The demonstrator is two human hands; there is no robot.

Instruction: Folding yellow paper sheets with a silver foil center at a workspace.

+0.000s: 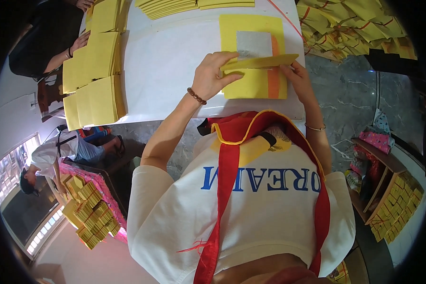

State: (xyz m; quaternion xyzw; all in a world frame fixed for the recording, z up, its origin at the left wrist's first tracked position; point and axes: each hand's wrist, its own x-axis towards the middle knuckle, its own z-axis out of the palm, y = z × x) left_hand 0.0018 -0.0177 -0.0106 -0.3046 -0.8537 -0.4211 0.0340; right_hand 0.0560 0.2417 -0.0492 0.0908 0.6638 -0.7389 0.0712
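The right hand (299, 79) pinches the right end of a raised yellow paper (262, 62); its left end sits between the left hand's (213, 75) parted thumb and fingers, pressed or not I cannot tell. Beneath the grip lies a yellow sheet (248, 87); well left, stacks (99, 97).

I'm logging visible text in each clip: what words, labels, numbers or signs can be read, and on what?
White shirt: one line of large blue capitals, upside down, crossed by a red strap; wording not copied here.
Grey square on the yellow sheet: any marks too faint to read.
Pink bag: any print too small to read.
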